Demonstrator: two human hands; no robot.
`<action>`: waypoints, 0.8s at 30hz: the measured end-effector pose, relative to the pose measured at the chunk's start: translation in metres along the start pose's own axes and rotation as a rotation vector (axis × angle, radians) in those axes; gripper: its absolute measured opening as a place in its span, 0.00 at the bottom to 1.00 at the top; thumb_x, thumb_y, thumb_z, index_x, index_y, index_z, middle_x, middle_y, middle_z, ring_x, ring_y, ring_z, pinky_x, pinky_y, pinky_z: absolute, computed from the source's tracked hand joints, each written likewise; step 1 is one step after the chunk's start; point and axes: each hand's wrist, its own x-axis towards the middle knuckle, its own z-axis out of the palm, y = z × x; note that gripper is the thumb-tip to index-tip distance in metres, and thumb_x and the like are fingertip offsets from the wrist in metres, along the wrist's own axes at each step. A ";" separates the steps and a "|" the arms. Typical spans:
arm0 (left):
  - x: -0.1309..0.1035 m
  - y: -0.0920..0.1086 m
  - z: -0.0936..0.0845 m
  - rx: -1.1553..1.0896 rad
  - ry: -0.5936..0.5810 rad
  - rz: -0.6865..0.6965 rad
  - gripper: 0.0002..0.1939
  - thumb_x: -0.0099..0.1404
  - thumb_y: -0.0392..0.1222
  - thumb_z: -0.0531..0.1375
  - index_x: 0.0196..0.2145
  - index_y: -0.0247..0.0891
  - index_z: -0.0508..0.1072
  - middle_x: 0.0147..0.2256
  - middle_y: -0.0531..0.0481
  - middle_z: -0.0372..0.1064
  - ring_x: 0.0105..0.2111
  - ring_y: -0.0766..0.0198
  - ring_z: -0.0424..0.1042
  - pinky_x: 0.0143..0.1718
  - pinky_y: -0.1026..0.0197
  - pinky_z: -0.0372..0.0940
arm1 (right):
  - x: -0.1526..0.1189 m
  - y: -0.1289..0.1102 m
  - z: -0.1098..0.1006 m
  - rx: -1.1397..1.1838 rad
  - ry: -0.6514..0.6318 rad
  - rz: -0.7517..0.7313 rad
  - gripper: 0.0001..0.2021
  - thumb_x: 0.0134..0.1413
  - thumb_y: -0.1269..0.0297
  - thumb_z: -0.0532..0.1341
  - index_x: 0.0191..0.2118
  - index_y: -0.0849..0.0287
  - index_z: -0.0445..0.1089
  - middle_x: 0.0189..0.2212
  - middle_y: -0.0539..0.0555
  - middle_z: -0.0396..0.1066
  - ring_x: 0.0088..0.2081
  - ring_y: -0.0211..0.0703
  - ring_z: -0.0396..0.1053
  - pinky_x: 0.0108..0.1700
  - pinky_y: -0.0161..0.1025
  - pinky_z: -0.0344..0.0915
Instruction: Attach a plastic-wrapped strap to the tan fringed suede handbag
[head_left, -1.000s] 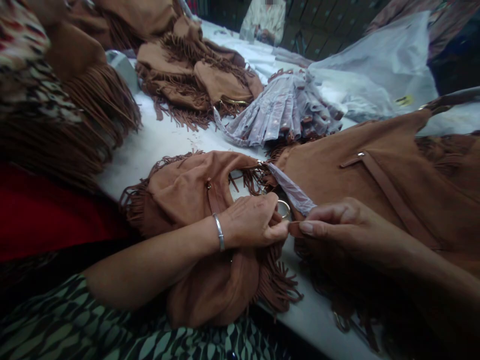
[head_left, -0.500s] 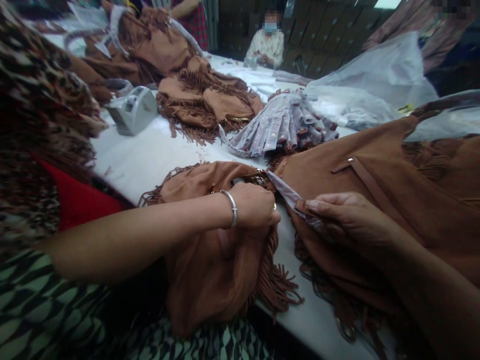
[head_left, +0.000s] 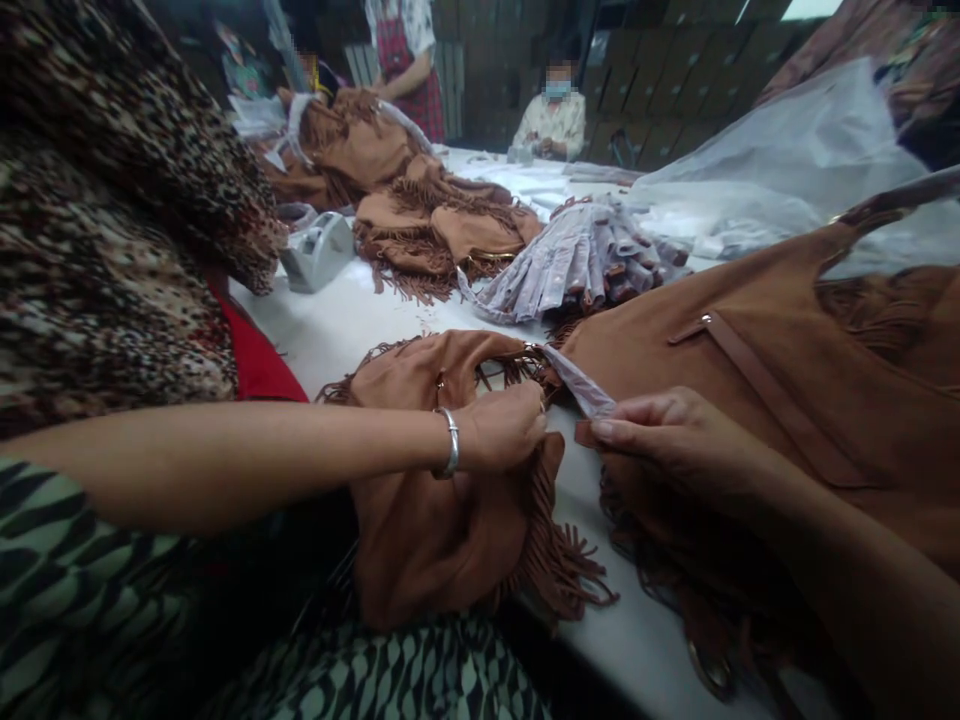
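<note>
A brown fringed bag (head_left: 442, 530) hangs over the near table edge onto my lap. My left hand (head_left: 501, 425), with a silver bangle at its wrist, is closed at the bag's right upper end; its fingertips are partly hidden. Just right of it, my right hand (head_left: 664, 430) pinches a bag strap (head_left: 581, 385) wrapped in clear plastic. The strap's brown leather end pokes out past the thumb, and its far part runs up to a metal fitting on the bag.
A larger brown bag (head_left: 757, 370) lies at right. Behind are plastic-wrapped straps (head_left: 570, 255), a pile of fringed bags (head_left: 442, 220), a grey tape dispenser (head_left: 319, 252) and plastic sheeting (head_left: 787, 160). A person in a patterned top (head_left: 127, 220) stands close at left; others are farther back.
The view has shifted, so the background sits farther right. My right hand has brought the strap's leather end closer to my left hand, which has turned slightly at the bag.
</note>
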 end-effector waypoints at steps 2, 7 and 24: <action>-0.003 0.002 0.009 -0.044 0.028 0.044 0.20 0.66 0.41 0.46 0.52 0.27 0.58 0.47 0.35 0.66 0.45 0.53 0.69 0.47 0.52 0.64 | 0.003 -0.001 0.002 -0.079 -0.049 -0.060 0.21 0.39 0.47 0.66 0.27 0.65 0.76 0.25 0.54 0.72 0.27 0.38 0.64 0.28 0.34 0.60; -0.002 0.001 0.024 -0.137 0.042 0.120 0.27 0.67 0.40 0.47 0.60 0.23 0.48 0.57 0.30 0.55 0.56 0.51 0.60 0.56 0.51 0.57 | 0.008 0.000 0.006 -0.316 -0.096 -0.098 0.21 0.43 0.48 0.61 0.20 0.64 0.71 0.15 0.49 0.60 0.18 0.31 0.52 0.20 0.32 0.49; 0.005 -0.014 0.020 -0.270 -0.093 0.283 0.23 0.66 0.38 0.48 0.57 0.28 0.50 0.54 0.33 0.59 0.54 0.53 0.62 0.52 0.52 0.62 | 0.015 -0.005 0.005 -0.358 -0.114 0.135 0.23 0.41 0.43 0.63 0.18 0.62 0.68 0.14 0.48 0.58 0.17 0.30 0.51 0.17 0.31 0.46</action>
